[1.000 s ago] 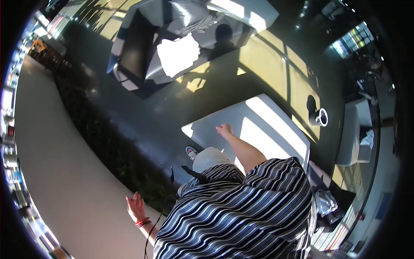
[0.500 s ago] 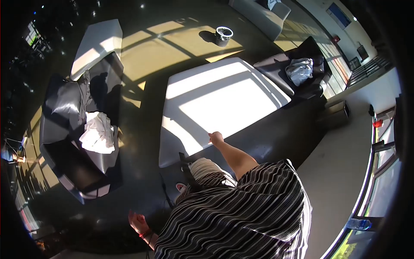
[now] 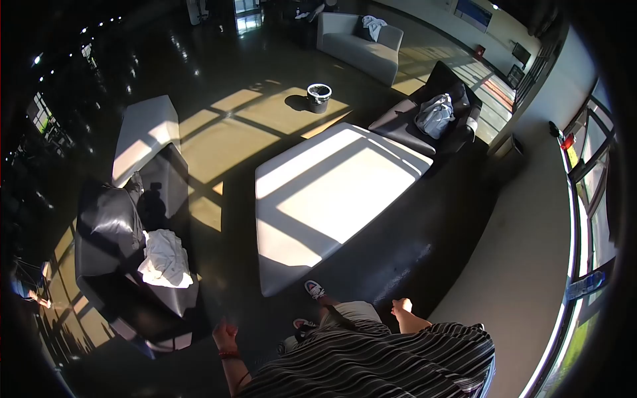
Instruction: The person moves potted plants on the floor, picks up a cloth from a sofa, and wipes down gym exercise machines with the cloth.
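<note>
My left hand [image 3: 226, 337], with a red bracelet at its wrist, hangs low in front of me. Its fingers look loosely curled with no object visible in them, though motion blurs them somewhat. On the other side, my right hand [image 3: 401, 306] is held near my hip, fingers folded in and nothing seen in them. Neither hand touches the furniture. Ahead lies a large white padded bench [image 3: 332, 199], partly sunlit. Nearest my left hand is a black armchair [image 3: 109, 225] with a crumpled white cloth [image 3: 164, 259] on its seat.
A dark bucket with a white rim [image 3: 318, 99] stands on the floor beyond the bench. A second black chair [image 3: 405, 126] bears a grey-white cloth bundle [image 3: 435, 116]. A grey sofa [image 3: 358, 50] is farther back. Along the right run a wall and windows, with a plastic bottle [image 3: 585, 285] on the sill.
My right hand has dropped back from over the bench's near edge to my side. My left hand has shifted slightly right. The view has tilted up, showing more of the far floor and sofa.
</note>
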Tool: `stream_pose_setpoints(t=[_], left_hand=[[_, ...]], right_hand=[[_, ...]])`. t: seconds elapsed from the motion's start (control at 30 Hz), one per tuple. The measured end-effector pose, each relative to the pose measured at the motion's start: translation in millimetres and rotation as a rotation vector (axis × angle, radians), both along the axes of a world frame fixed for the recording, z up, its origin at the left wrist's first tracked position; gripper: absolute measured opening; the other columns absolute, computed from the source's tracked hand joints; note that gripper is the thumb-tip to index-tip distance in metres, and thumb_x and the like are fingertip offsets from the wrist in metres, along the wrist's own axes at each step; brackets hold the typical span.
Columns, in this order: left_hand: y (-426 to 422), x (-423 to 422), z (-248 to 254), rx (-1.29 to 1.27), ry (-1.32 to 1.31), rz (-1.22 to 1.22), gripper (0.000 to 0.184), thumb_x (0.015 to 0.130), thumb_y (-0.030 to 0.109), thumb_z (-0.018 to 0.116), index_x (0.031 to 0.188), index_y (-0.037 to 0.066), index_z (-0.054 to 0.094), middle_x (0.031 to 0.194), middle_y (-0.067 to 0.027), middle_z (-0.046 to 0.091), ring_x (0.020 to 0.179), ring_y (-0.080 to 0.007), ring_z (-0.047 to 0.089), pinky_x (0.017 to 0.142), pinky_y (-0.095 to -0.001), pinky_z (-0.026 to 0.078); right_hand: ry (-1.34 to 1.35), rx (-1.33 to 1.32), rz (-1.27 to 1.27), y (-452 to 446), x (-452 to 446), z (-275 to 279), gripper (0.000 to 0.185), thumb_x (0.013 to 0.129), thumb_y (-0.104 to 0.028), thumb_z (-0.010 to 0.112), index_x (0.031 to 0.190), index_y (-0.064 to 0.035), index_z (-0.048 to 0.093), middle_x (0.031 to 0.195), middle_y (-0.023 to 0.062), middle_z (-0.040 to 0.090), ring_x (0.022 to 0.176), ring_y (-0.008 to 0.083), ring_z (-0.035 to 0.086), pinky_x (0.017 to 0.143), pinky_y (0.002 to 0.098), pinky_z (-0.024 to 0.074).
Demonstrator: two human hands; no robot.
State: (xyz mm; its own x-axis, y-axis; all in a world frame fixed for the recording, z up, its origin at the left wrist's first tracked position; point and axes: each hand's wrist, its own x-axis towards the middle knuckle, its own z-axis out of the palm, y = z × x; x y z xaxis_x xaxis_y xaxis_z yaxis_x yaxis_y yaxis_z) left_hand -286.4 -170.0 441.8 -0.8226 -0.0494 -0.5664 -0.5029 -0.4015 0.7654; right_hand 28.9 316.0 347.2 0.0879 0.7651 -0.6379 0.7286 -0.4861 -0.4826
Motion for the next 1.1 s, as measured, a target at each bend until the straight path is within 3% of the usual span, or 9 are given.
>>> stream_pose_setpoints(t=[0.23, 0.3, 0.4, 0.5, 0.63, 0.8, 0.9, 1.03, 1.1], left_hand=[[52.5, -39.8, 31.6, -0.018, -0.058, -0.21, 0.016, 0.087, 0.017, 0.055, 0.077, 0.004, 0.053, 0.049, 0.0021, 0.032, 0.041, -0.0082, 0.032, 0.039, -0.024, 0.03], [59.6, -54.9, 27.9, -0.137, -0.002, -0.242, 0.012, 0.085, 0.014, 0.057, 0.091, 0.003, 0.056, 0.053, 0.0008, 0.037, 0.041, -0.0077, 0.032, 0.037, -0.0244, 0.031], [56.8, -71.9, 6.7, -0.12, 0.076, -0.21, 0.026, 0.082, 0.009, 0.059, 0.107, 0.005, 0.053, 0.067, -0.0022, 0.048, 0.05, -0.0101, 0.043, 0.046, -0.0264, 0.042], [74.8, -73.9, 41.0, -0.168, 0.043, -0.176, 0.036, 0.08, 0.006, 0.059, 0.115, 0.005, 0.048, 0.084, -0.005, 0.054, 0.068, -0.0151, 0.054, 0.062, -0.0306, 0.047], [60.9, -90.6, 20.5, -0.104, -0.006, -0.18, 0.036, 0.083, 0.015, 0.06, 0.116, 0.007, 0.049, 0.089, -0.0049, 0.055, 0.085, -0.0196, 0.057, 0.071, -0.0307, 0.046], [48.8, -113.0, -10.7, -0.049, -0.052, -0.251, 0.034, 0.084, 0.024, 0.06, 0.112, 0.008, 0.05, 0.087, -0.0033, 0.056, 0.08, -0.0176, 0.057, 0.066, -0.0267, 0.045], [57.6, -106.8, -8.1, -0.157, 0.039, -0.283, 0.031, 0.084, 0.022, 0.06, 0.111, 0.01, 0.051, 0.089, -0.0034, 0.055, 0.077, -0.0171, 0.057, 0.062, -0.0251, 0.045], [100.8, -109.3, 20.4, -0.136, -0.011, -0.236, 0.028, 0.084, 0.018, 0.058, 0.111, 0.013, 0.052, 0.099, -0.0048, 0.053, 0.082, -0.0178, 0.058, 0.068, -0.0284, 0.045], [117.1, -120.3, 44.6, -0.113, -0.051, -0.323, 0.029, 0.084, 0.019, 0.059, 0.112, 0.011, 0.054, 0.1, -0.0051, 0.053, 0.086, -0.0184, 0.058, 0.073, -0.0311, 0.045]], right_hand=[[0.19, 0.027, -0.112, 20.2, -30.9, -12.4, 0.013, 0.082, -0.009, 0.056, 0.084, 0.0037, 0.061, 0.071, 0.0131, 0.063, 0.059, 0.0255, 0.064, 0.054, 0.0362, 0.0539], [0.005, 0.153, 0.133, 38.1, -51.0, -27.4, 0.013, 0.078, -0.007, 0.056, 0.088, 0.0013, 0.06, 0.081, 0.0129, 0.064, 0.066, 0.0269, 0.066, 0.056, 0.0347, 0.054], [0.138, 0.19, 0.093, 47.9, -95.5, 1.5, 0.024, 0.074, -0.002, 0.058, 0.098, -0.001, 0.057, 0.076, 0.0129, 0.064, 0.06, 0.0201, 0.065, 0.056, 0.0298, 0.0521], [0.245, 0.245, 0.08, 56.9, -116.3, -7.5, 0.029, 0.072, -0.002, 0.06, 0.1, -0.0012, 0.056, 0.075, 0.0121, 0.064, 0.057, 0.0187, 0.064, 0.055, 0.0289, 0.0515], [0.123, 0.154, 0.188, 59.6, -121.2, -4.6, 0.009, 0.072, -0.009, 0.063, 0.078, -0.0027, 0.063, 0.068, 0.0109, 0.064, 0.054, 0.0173, 0.063, 0.053, 0.03, 0.051], [-0.069, 0.19, 0.061, 52.0, -116.6, 15.7, 0.03, 0.074, -0.033, 0.069, 0.082, -0.0051, 0.066, 0.072, 0.0113, 0.065, 0.069, 0.0226, 0.065, 0.068, 0.0331, 0.0506], [-0.142, 0.24, 0.289, 69.2, -105.1, 9.4, 0.029, 0.079, -0.033, 0.062, 0.09, -0.0057, 0.064, 0.076, 0.0114, 0.066, 0.076, 0.028, 0.064, 0.073, 0.0346, 0.0494], [0.039, 0.38, 0.044, 114.6, -66.2, -95.0, 0.027, 0.081, -0.028, 0.06, 0.09, -0.0028, 0.061, 0.084, 0.0128, 0.065, 0.072, 0.0265, 0.063, 0.071, 0.0352, 0.0496], [0.199, 0.301, -0.102, 85.8, -75.1, -13.6, 0.023, 0.083, -0.024, 0.059, 0.089, -0.0019, 0.061, 0.083, 0.012, 0.064, 0.066, 0.0201, 0.062, 0.066, 0.0338, 0.0501]])
